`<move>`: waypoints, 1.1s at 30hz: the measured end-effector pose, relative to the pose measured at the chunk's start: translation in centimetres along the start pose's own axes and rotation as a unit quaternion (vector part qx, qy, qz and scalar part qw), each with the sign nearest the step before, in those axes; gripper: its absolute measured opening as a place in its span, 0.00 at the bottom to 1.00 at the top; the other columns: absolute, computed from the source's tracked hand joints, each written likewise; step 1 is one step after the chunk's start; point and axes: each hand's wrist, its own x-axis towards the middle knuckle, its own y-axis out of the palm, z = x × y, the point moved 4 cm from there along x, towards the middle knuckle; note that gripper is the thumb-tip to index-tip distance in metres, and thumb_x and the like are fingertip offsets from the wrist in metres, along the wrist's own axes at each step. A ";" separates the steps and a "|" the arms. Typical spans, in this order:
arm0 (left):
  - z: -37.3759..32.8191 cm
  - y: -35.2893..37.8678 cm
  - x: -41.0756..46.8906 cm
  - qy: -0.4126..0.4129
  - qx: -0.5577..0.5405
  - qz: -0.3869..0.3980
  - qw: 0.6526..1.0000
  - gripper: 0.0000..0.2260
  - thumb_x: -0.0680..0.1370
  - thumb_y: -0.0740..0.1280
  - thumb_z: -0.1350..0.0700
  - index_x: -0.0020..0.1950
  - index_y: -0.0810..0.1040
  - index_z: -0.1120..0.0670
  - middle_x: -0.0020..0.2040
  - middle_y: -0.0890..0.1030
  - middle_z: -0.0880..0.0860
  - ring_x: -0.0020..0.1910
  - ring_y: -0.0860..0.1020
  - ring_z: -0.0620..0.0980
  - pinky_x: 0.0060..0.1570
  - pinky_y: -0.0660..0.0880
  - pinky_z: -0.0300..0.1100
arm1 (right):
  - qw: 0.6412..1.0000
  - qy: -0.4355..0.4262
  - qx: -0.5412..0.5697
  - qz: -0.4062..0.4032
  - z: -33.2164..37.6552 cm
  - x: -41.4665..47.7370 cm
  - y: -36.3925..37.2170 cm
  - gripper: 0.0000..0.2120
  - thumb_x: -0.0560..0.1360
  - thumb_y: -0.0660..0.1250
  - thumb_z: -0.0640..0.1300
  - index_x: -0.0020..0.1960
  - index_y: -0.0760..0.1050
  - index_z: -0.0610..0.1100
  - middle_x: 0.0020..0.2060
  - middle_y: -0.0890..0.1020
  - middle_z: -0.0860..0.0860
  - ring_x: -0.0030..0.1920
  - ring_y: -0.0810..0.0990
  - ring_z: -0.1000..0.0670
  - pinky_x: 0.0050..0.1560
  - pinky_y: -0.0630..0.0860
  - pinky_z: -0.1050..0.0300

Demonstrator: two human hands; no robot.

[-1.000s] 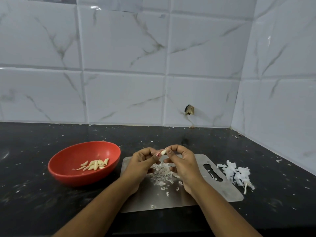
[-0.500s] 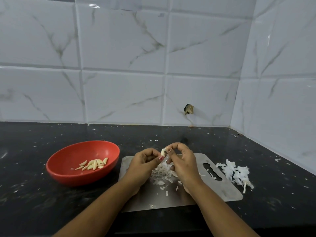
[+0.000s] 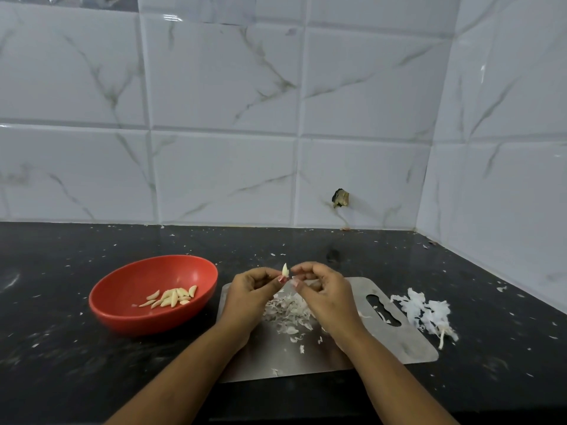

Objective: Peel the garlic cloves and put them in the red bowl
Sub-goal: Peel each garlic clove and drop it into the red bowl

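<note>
1 clove (image 3: pixel 285 269), L hand (image 3: pixel 248 297) | abv board (image 3: pixel 383 348) far edge | bowl (image 3: pixel 122 320) apart

My desk (image 3: pixel 61 363): black w/ pale flecks. White veined tile walls (image 3: pixel 214 87), corner on my rt; dark hole (image 3: pixel 340 198) low in back one.
</note>
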 end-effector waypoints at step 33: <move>-0.7 -0.9 0.1 0.089 0.177 -0.029 0.980 0.07 0.71 0.75 0.61 0.41 0.84 0.48 0.36 0.84 0.46 0.37 0.82 0.42 0.39 0.77 0.35 | 0.993 0.032 0.096 0.058 -0.3 -0.1 0.0 0.02 0.74 0.71 0.37 0.44 0.81 0.43 0.35 0.82 0.52 0.32 0.75 0.59 0.30 0.71 0.64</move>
